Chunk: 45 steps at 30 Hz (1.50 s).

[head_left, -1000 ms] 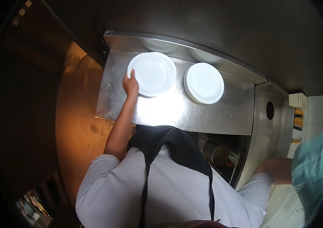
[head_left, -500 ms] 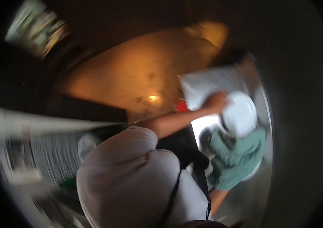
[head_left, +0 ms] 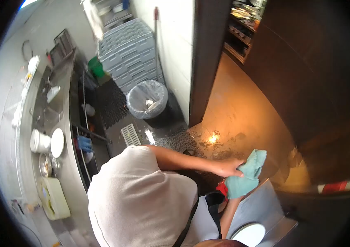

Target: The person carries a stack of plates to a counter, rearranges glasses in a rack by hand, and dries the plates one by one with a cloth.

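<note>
A pale green cloth (head_left: 247, 175) is bunched up in front of my body, above a metal surface (head_left: 261, 203). My left hand (head_left: 228, 167) is closed on the cloth's near edge, thumb on top. From below, my right forearm (head_left: 229, 216) runs up into the cloth, which covers the right hand, so its fingers are hidden. A white plate (head_left: 250, 235) lies on the metal surface below the cloth, partly cut off by my body. Something red (head_left: 222, 188) shows beside the cloth.
A lined bin (head_left: 147, 99) stands near stacked grey crates (head_left: 127, 51) and a wall. On the left, a steel counter (head_left: 68, 136) carries a white bucket (head_left: 40, 141) and a pale tub (head_left: 55, 198). A dark doorway edge (head_left: 208, 61) borders the lit floor (head_left: 240, 107).
My left hand has let go of the white plate and now grips the green cloth. The plate is on the metal surface. My view has swung left, showing the counter and bin.
</note>
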Each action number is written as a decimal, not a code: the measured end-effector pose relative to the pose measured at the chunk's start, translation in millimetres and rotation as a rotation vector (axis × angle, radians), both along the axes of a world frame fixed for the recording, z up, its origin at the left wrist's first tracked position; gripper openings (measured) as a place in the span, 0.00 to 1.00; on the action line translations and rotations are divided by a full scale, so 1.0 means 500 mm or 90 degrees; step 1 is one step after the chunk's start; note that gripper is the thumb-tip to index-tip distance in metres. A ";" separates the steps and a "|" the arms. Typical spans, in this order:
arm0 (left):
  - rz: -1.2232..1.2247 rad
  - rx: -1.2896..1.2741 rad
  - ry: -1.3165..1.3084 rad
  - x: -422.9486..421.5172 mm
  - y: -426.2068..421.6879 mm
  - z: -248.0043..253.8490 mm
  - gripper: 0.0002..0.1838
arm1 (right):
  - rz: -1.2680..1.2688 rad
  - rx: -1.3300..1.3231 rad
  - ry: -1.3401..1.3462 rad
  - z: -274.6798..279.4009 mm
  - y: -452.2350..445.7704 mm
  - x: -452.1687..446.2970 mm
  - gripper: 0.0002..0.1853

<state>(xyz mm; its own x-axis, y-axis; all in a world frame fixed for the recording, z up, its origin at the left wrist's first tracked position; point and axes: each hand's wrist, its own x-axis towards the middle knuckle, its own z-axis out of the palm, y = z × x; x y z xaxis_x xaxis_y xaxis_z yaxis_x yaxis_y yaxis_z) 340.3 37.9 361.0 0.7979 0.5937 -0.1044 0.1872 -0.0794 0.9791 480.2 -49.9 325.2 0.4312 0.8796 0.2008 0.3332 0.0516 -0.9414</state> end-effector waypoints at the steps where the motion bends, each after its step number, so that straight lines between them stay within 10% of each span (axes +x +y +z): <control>1: -0.016 -0.010 0.069 -0.054 0.057 0.012 0.41 | 0.021 0.003 -0.039 0.027 0.040 -0.027 0.27; 3: 0.035 -0.046 0.071 -0.142 0.115 -0.016 0.38 | 0.094 0.078 -0.203 0.095 0.104 -0.070 0.23; 7: 0.294 -0.207 -0.239 -0.272 0.158 -0.083 0.32 | 0.035 -0.118 0.202 0.167 0.211 -0.188 0.24; 9: 0.445 -0.160 -0.289 -0.349 0.155 0.057 0.28 | 0.307 -0.217 0.133 0.138 0.272 -0.237 0.24; 12: 0.436 -0.112 -0.136 -0.502 0.227 0.002 0.30 | 0.621 -0.160 0.013 0.207 0.366 -0.373 0.27; 15: 0.689 0.143 -0.215 -0.729 0.348 0.068 0.32 | 0.630 -0.118 -0.044 0.257 0.463 -0.397 0.27; 21: 1.033 0.798 0.276 -1.159 0.682 0.356 0.18 | 0.284 -0.265 -0.121 0.192 0.506 -0.300 0.19; 25: 0.976 0.622 0.588 -1.322 0.886 0.177 0.45 | 0.240 -0.269 -0.369 0.045 0.453 -0.190 0.21; 27: 0.929 0.616 0.649 -1.399 0.898 -0.043 0.42 | 0.203 -0.349 -0.376 -0.039 0.408 -0.130 0.21; 30: 0.956 0.280 0.708 -1.300 0.742 -0.302 0.33 | 0.108 -0.467 -0.300 -0.112 0.311 -0.051 0.21; 34: 0.403 -0.065 0.839 -1.003 0.542 -0.539 0.23 | -0.009 -0.521 -0.250 -0.159 0.257 0.067 0.23; 45: 0.346 -0.313 0.189 -0.188 0.742 -0.656 0.15 | -0.121 -0.485 -0.400 -0.090 0.389 0.626 0.20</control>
<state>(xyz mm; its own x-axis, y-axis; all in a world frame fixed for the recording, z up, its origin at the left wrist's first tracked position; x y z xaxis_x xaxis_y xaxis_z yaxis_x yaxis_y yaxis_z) 246.2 408.9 33.1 0.3066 0.7228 -0.6193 0.3341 0.5275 0.7811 793.3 144.6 280.2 0.5863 0.7966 -0.1472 0.7215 -0.5961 -0.3522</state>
